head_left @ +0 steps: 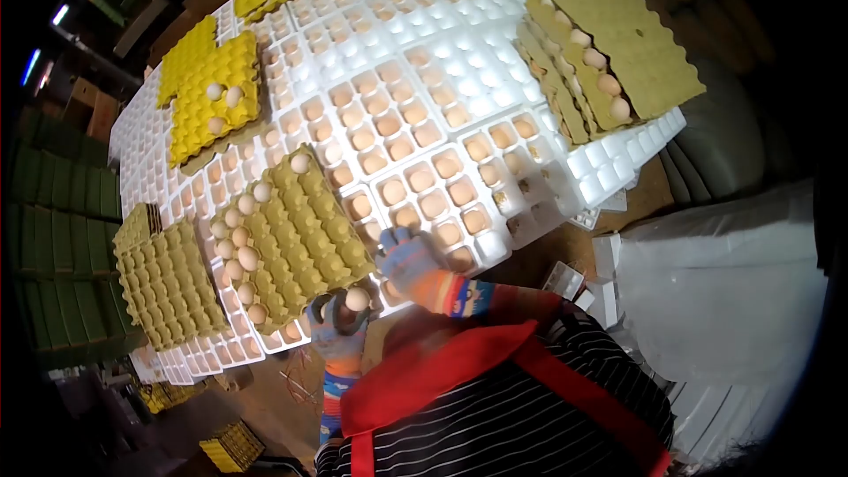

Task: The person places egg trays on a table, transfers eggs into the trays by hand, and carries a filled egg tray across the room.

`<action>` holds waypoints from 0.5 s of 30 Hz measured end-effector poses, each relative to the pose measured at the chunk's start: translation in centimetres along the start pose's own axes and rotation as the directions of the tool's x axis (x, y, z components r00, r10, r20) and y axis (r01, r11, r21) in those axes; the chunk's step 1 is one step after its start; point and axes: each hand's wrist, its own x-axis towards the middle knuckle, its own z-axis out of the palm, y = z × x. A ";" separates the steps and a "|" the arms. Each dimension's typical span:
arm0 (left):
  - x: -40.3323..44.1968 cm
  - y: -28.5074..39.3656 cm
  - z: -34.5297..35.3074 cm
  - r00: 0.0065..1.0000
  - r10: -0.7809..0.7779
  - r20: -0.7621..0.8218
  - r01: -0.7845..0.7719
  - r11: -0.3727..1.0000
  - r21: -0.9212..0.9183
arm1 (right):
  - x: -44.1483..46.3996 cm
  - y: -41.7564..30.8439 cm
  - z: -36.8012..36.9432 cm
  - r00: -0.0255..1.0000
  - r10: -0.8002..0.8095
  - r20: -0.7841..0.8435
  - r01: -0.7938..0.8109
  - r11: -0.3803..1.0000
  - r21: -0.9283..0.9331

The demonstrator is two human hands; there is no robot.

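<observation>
My left hand [336,329], in a grey and orange knit glove, is closed around an egg [357,299] at the near edge of a grey-brown pulp egg tray [305,238]. Several eggs sit along that tray's left side, and many of its cups are bare. My right hand [412,265], gloved alike, reaches over the white plastic egg tray [485,252] with its fingers stretched out and apart. Beneath and around it, eggs fill many of the white cells. Whether its fingertips touch an egg is hard to see.
Yellow trays [212,93] lie at the far left, a few eggs on one. Another pulp tray [172,283] is nearer left. Stacked pulp trays [627,49] with a row of eggs stand at right. A plastic-wrapped pile [724,291] is beside the table's right side.
</observation>
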 end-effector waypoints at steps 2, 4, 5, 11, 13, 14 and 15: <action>1.0 1.8 -0.7 0.995 0.091 -0.031 -0.094 0.990 -0.104 | -0.7 0.5 -1.6 0.999 -0.032 0.029 0.030 0.997 0.076; 1.9 4.1 0.1 0.989 0.147 -0.014 -0.146 0.963 -0.225 | -3.4 3.1 0.1 0.897 0.062 -0.438 0.057 0.966 0.252; 2.2 5.1 1.2 0.973 0.231 0.011 -0.223 0.950 -0.217 | -5.2 4.7 0.7 0.833 0.251 -0.493 -0.007 0.896 0.444; 5.1 13.8 9.4 0.815 0.535 0.222 -0.474 0.836 -0.276 | -14.4 12.5 2.9 0.536 0.682 -0.497 -0.343 0.714 0.611; 5.5 14.8 10.2 0.795 0.472 0.380 -0.429 0.882 -0.197 | -14.4 13.8 3.1 0.640 0.641 -0.425 -0.330 0.728 0.601; 6.2 15.7 10.4 0.784 0.431 0.447 -0.411 0.900 -0.148 | -14.3 14.5 3.2 0.663 0.615 -0.426 -0.313 0.745 0.589; 6.6 16.6 9.8 0.787 0.359 0.502 -0.316 0.933 -0.171 | -14.4 15.2 3.4 0.689 0.589 -0.422 -0.296 0.760 0.579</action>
